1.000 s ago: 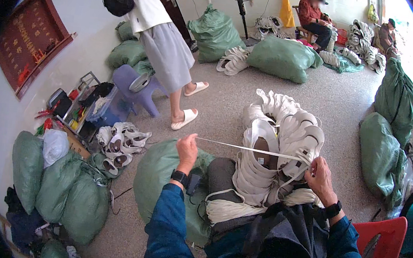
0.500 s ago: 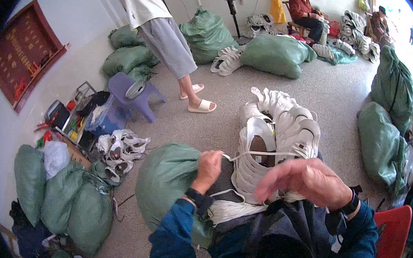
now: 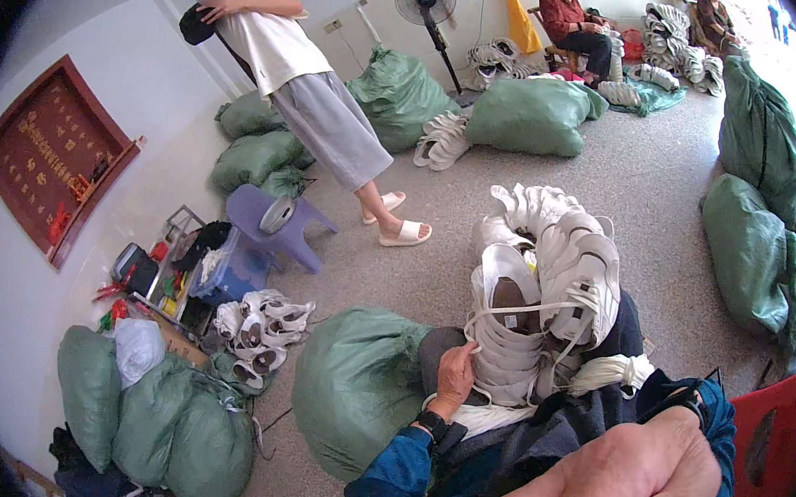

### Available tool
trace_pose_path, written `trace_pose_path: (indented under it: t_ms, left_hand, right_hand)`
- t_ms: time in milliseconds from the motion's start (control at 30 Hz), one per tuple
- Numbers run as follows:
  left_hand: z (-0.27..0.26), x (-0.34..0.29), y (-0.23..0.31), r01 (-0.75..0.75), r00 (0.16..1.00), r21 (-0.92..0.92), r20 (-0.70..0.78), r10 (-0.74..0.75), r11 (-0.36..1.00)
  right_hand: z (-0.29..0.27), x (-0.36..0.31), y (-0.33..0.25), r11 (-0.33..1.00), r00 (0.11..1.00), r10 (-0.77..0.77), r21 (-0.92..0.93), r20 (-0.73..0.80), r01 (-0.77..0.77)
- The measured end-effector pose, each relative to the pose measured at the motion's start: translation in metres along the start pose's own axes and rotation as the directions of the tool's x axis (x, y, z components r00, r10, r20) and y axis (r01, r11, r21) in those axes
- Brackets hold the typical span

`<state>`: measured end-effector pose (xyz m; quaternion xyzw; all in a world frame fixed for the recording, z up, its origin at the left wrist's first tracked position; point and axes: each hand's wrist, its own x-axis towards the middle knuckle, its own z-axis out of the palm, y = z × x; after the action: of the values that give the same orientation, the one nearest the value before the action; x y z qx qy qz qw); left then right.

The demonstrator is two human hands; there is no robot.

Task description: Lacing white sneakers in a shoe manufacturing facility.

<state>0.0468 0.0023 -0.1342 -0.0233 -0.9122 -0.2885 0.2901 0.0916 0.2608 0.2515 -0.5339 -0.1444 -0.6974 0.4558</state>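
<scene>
A stack of white shoe uppers (image 3: pixel 508 350), nested one in another, lies across my lap. A second row of white uppers (image 3: pixel 582 276) curves beside it on the right. A flat white lace (image 3: pixel 512 309) crosses between the two rows. My left hand (image 3: pixel 455 379) is closed at the left side of the near stack, pinching a lace at its edge. Large and close in front, my right hand (image 3: pixel 596 483) has its fingers bent and pressed together, pointing lower left. The frame's lower edge cuts off its fingertips, so what they hold is hidden. A bundle of pale laces (image 3: pixel 614 375) rests by my right sleeve.
A full green sack (image 3: pixel 351 388) stands against my left side, and a red chair (image 3: pixel 773 438) is at my right. Ahead are a purple stool (image 3: pixel 280 228) and a standing person (image 3: pixel 321 97). More green sacks (image 3: pixel 535 116) line the walls; two people sit at the back.
My left hand has come down and right, close against the stack. My right hand has moved from above the uppers down toward me and looks much larger. The view has shifted slightly.
</scene>
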Motion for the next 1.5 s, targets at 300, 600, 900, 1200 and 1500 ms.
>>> trace_pose_path:
  t_ms: [300,600,900,1200,1500]
  left_hand:
    - [0.003,0.001,-0.005,0.058,0.998,0.009,0.0,-0.058,0.998]
    - [-0.066,0.07,0.066,-0.249,0.968,0.158,0.051,0.244,0.955]
    - [-0.14,0.13,0.158,-0.684,0.718,0.136,-0.046,0.694,0.717]
    - [-0.133,0.115,0.141,-0.627,0.779,0.045,-0.008,0.627,0.778]
    - [-0.118,0.125,0.12,-0.314,0.949,-0.097,-0.013,0.314,0.944]
  right_hand:
    - [0.003,-0.011,-0.03,0.988,0.958,-0.051,-0.152,-0.283,0.008]
    - [-0.098,-0.098,-0.075,0.067,0.663,-0.267,-0.7,-0.7,-0.711]
    - [-0.152,-0.136,-0.06,0.104,0.561,0.013,-0.557,-0.827,-0.824]
    - [-0.101,-0.141,-0.089,0.239,0.345,0.016,-0.331,-0.938,-0.913]
    - [-0.076,-0.144,-0.116,0.002,0.35,0.074,-0.351,-0.934,-0.936]
